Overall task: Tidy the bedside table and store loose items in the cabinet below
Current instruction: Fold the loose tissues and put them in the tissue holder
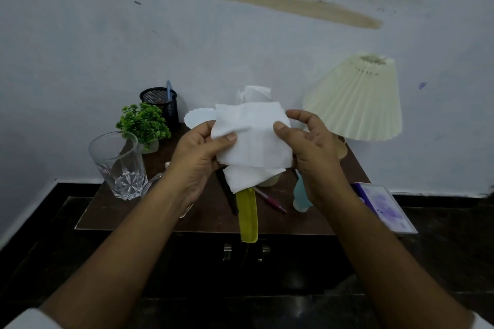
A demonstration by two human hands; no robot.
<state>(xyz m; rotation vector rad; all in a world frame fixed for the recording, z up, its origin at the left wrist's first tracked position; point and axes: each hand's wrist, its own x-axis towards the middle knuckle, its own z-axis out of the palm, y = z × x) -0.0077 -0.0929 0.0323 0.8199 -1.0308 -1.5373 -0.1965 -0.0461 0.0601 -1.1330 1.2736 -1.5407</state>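
Observation:
I hold a folded white tissue (254, 136) up above the dark brown bedside table (112, 211). My left hand (197, 152) pinches its left edge with thumb on top. My right hand (307, 147) pinches its right edge. Below the tissue on the table lie a second white tissue (248, 177), a yellow comb (247, 216) jutting over the front edge, a black pen (230, 197), a red pen (270, 200) and a pale blue bottle (300, 195). The cabinet doors (246, 251) below are closed, with two metal handles.
A clear glass (120, 165) stands at the table's left, a small green plant (144, 123) and black mesh pen holder (160, 101) behind it. A white scalloped plate (199, 116) and tissue roll (256, 93) sit at the back. A pleated lamp (358, 99) stands right, a purple notebook (385, 205) beside it.

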